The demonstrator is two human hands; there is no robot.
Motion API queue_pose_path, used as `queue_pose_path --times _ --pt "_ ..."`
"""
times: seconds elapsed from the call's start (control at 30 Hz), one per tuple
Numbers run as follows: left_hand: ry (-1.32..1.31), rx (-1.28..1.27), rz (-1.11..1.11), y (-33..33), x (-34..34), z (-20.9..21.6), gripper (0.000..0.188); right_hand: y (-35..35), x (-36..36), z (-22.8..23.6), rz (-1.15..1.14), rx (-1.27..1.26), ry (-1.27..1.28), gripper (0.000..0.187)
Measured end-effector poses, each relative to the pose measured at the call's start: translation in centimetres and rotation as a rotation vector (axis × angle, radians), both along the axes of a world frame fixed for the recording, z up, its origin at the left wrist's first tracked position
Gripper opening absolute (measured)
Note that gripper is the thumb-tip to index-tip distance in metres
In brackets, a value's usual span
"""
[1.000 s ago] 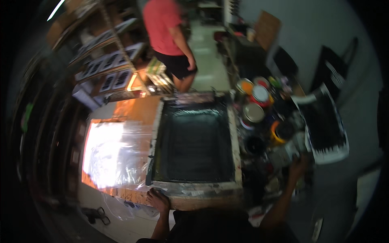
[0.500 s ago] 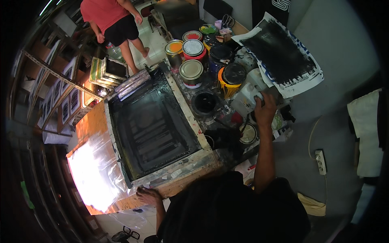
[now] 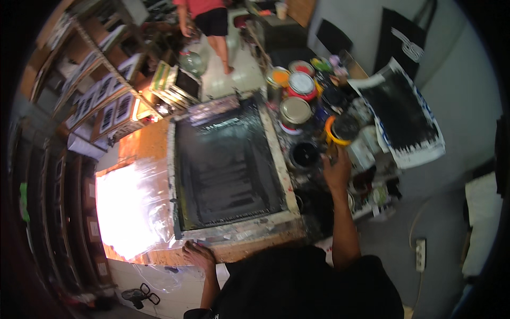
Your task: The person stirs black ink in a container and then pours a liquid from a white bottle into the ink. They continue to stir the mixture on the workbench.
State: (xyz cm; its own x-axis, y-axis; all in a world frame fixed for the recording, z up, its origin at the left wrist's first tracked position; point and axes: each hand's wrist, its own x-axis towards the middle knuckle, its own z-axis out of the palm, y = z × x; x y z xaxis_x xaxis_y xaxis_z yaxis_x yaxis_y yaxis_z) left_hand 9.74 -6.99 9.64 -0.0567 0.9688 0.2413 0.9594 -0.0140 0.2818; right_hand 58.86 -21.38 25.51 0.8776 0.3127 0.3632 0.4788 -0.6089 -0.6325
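Observation:
My left hand point(image 3: 200, 256) rests at the near edge of the wooden table point(image 3: 234, 245), fingers spread and holding nothing I can see. On the table lies a framed printing screen point(image 3: 287, 183), its mesh dark with black ink. My right hand point(image 3: 338, 169) reaches over the paint containers, its somewhat blurred fingers apart. They are close to the yellow tub with a black lid point(image 3: 344, 129), but whether they touch it I cannot tell. Left of that hand stands an open tub of black ink point(image 3: 305, 155); to its right is a translucent jug point(image 3: 362, 151).
Several paint cans point(image 3: 295, 110) crowd the side table. Beyond the jug lies a black-inked paper sheet point(image 3: 398, 114). Shiny clear plastic point(image 3: 133, 207) covers the table's left part. Shelves point(image 3: 95, 48) line the left. A person point(image 3: 210, 24) in red is at the back.
My right hand has left the translucent jug and moved left to near the yellow tub. My left hand stays by the table edge. The view has shifted; the person behind is farther off.

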Motion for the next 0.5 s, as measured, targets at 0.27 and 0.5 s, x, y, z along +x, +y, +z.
queue_pose_path --times 0.27,0.5 --pt "-0.123 0.026 0.002 0.2 1.1 1.3 0.04 4.0 3.8 -4.8 0.159 0.146 0.065 0.025" --pt "-0.149 0.032 -0.015 0.0 0.6 1.3 0.039 6.0 2.5 -2.7 0.245 0.017 -0.004 0.02"
